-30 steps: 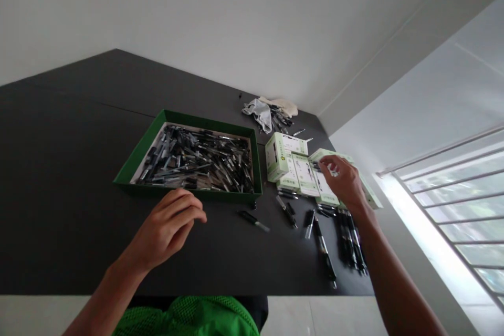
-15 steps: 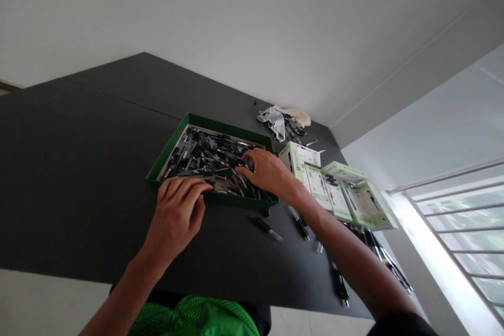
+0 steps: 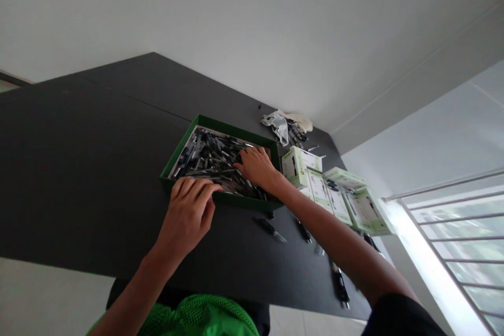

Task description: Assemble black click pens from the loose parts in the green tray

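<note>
A green box (image 3: 236, 200), its inside lined in white, is filled with a jumble of black and clear pens (image 3: 214, 153). My left hand (image 3: 192, 202) bends over the near wall, fingers hooked inside and thumb outside, gripping it. Deep in the right half of the box, my right hand (image 3: 258, 167) reaches down among the pens. Its thumb and forefinger stand slightly apart, and no pen shows between them; the other fingertips are hidden.
To the right are white-and-green cartons (image 3: 301, 168), one an opened carton (image 3: 366, 210) with a few pens. Loose pens (image 3: 271, 229) lie on the dark table (image 3: 79, 178) near the box. Grey and cream cloths (image 3: 277, 127) lie by more pens at the back, against the wall.
The view has shifted, so the box and cartons appear slightly further right. My right hand has moved a little left and deeper into the pens. My left hand stays at the near wall.
</note>
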{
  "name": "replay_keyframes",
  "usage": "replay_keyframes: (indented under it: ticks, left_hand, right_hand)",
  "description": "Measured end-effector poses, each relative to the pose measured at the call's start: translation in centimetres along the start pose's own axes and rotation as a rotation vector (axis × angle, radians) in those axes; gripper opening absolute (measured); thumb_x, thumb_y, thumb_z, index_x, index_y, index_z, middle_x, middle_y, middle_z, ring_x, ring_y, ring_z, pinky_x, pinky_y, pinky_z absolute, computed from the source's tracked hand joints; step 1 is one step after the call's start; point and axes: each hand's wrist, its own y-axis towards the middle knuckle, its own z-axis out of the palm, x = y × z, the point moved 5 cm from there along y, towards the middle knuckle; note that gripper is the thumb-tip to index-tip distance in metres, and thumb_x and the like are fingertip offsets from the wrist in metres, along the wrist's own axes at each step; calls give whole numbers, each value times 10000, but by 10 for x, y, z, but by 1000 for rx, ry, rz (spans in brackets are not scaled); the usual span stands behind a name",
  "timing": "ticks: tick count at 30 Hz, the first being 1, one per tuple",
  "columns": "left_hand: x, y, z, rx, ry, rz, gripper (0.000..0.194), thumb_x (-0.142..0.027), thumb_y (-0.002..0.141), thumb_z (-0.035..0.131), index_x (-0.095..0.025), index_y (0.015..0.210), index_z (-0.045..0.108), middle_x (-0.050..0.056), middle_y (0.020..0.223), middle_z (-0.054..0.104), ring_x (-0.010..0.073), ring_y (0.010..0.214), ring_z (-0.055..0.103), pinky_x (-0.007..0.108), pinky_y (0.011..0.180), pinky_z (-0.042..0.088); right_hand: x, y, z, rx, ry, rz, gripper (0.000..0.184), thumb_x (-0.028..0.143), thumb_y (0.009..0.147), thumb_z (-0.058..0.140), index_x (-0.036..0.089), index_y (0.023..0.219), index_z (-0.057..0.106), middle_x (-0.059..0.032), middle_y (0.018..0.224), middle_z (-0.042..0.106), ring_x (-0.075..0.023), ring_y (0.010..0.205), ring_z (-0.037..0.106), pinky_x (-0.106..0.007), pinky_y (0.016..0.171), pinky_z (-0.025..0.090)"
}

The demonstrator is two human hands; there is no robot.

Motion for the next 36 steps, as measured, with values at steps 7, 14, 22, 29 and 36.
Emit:
replay_keyframes:
  ticks: [7, 14, 22, 29, 36]
  left_hand:
    - [-1, 0, -3, 0, -6, -3, 327, -46, 970, 504, -216, 1181, 687, 81, 1078, 731, 295, 1030, 612, 520, 995, 436]
    - [-1, 1, -1, 1, -1, -9, 328, -39, 966, 504, -216, 1176, 684, 85, 1096, 738, 300, 1043, 613, 532, 1003, 426]
    - [-1, -2, -2, 5, 4, -7, 325, -35, 963, 505, -207, 1176, 680, 92, 1103, 729, 304, 1051, 611, 540, 1015, 427]
    - [-2, 1, -2, -10, 9, -6, 316, -41, 956, 517, -229, 1144, 686, 79, 1084, 733, 293, 1041, 619, 527, 1009, 429]
    - [-1, 1, -1, -25, 41, 23, 291, -50, 965, 500, -234, 1115, 668, 74, 1064, 732, 296, 1025, 619, 517, 985, 432]
  right_hand:
    - [-2, 16, -5, -44, 53, 46, 329, 339, 1070, 477, 173, 1241, 705, -170, 1281, 714, -324, 1204, 649, -460, 1017, 475]
    - [-3, 31, -7, -62, 152, 61, 289, 308, 971, 612, 167, 1182, 749, -176, 1272, 681, -355, 1213, 636, -469, 1011, 496]
    - [-18, 45, -25, -158, 442, 17, 288, 206, 989, 554, 167, 1141, 796, -129, 1157, 761, -261, 1108, 698, -364, 981, 506]
    - [-65, 16, -43, -271, 812, -1, 306, 349, 1000, 535, 165, 1178, 704, -51, 964, 786, -132, 668, 665, -291, 659, 544]
    - [-114, -46, -45, -368, 1278, 108, 392, 526, 801, 813, 205, 950, 643, -68, 920, 816, -140, 623, 693, -295, 594, 546]
